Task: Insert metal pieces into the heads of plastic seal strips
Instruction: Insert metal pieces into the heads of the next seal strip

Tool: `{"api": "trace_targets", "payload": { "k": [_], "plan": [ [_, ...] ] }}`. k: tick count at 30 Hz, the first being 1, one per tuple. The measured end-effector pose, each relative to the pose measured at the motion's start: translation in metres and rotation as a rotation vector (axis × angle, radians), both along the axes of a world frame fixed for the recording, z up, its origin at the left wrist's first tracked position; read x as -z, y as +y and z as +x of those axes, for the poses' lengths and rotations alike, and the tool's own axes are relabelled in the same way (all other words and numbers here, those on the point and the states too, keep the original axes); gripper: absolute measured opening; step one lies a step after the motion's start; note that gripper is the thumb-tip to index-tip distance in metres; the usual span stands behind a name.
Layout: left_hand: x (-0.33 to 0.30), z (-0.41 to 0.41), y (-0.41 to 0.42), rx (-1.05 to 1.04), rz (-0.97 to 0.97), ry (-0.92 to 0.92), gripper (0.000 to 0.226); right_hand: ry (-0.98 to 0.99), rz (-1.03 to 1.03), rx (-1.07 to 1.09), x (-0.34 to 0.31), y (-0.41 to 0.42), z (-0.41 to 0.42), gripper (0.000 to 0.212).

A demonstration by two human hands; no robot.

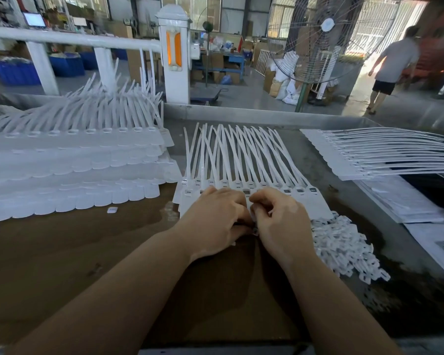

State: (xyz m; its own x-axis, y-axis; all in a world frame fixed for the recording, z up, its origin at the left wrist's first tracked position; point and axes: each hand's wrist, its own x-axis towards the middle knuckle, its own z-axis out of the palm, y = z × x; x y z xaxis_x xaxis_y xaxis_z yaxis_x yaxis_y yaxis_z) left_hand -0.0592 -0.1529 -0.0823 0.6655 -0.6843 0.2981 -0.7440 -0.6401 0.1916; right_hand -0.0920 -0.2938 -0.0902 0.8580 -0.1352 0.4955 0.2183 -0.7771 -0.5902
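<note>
A joined row of white plastic seal strips (244,160) lies on the table in front of me, tails fanning away and heads toward me. Some heads at the right show small dark metal pieces (312,189). My left hand (215,221) and my right hand (280,219) meet over the near edge of the row, fingers curled together. A small dark piece (255,230) shows between the fingertips; which hand grips it I cannot tell. A heap of small white parts (344,249) lies just right of my right hand.
Tall stacks of white seal strips (69,162) fill the left of the table. Another row of strips (385,152) lies at the right over papers (405,201). A lone white cap (112,210) rests on the brown tabletop. Beyond stand a fan (326,34) and a walking person (392,67).
</note>
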Motion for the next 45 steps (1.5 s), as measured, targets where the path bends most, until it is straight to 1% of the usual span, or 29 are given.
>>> {"api": "trace_targets", "payload": {
  "k": [2,5,8,11,13,14,17,21,24,27,28,31,35,39,45],
  "plan": [
    [0.001,0.001,0.001,0.005,-0.027,0.012,0.021,-0.002,0.001,-0.006,0.0,0.0,0.0,0.014],
    [-0.001,0.001,0.002,-0.013,-0.212,0.117,0.015,-0.02,-0.006,-0.004,0.0,0.0,-0.001,0.013],
    [-0.005,0.003,0.007,-0.135,-0.454,0.205,0.009,-0.025,-0.006,0.002,0.0,0.0,0.0,0.012],
    [-0.008,0.008,0.015,-0.256,-0.662,0.239,0.018,-0.025,0.0,0.002,0.0,0.0,0.0,0.011],
    [-0.008,0.013,0.023,-0.337,-0.772,0.27,0.018,-0.031,0.004,0.001,0.0,-0.001,0.0,0.012],
    [-0.008,0.016,0.027,-0.38,-0.794,0.269,0.017,-0.034,0.003,-0.001,0.0,-0.001,-0.001,0.012],
    [-0.004,0.023,0.035,-0.476,-0.748,0.246,0.012,-0.035,0.006,-0.008,0.0,0.0,-0.001,0.012],
    [0.0,0.027,0.037,-0.538,-0.692,0.239,0.008,-0.04,-0.003,-0.013,0.0,0.0,-0.001,0.012],
    [0.003,0.03,0.037,-0.577,-0.708,0.263,0.007,-0.035,-0.003,-0.014,0.0,0.0,-0.002,0.012],
    [0.006,0.031,0.036,-0.595,-0.804,0.355,0.003,-0.026,-0.008,-0.013,0.0,0.0,-0.002,0.012],
    [0.006,0.031,0.035,-0.602,-0.807,0.37,0.006,-0.022,-0.011,-0.013,0.0,0.0,-0.002,0.012],
    [0.006,0.031,0.032,-0.636,-0.747,0.361,0.012,-0.015,-0.013,-0.014,0.0,0.0,-0.001,0.013],
    [0.006,0.031,0.032,-0.661,-0.689,0.354,0.008,-0.005,-0.011,-0.014,0.0,-0.001,-0.002,0.013],
    [0.005,0.032,0.032,-0.674,-0.704,0.378,0.002,0.001,-0.007,-0.017,0.0,-0.001,-0.001,0.013],
    [0.005,0.035,0.033,-0.686,-0.696,0.358,0.005,-0.01,-0.016,-0.014,0.0,0.0,-0.001,0.013]
  ]
}}
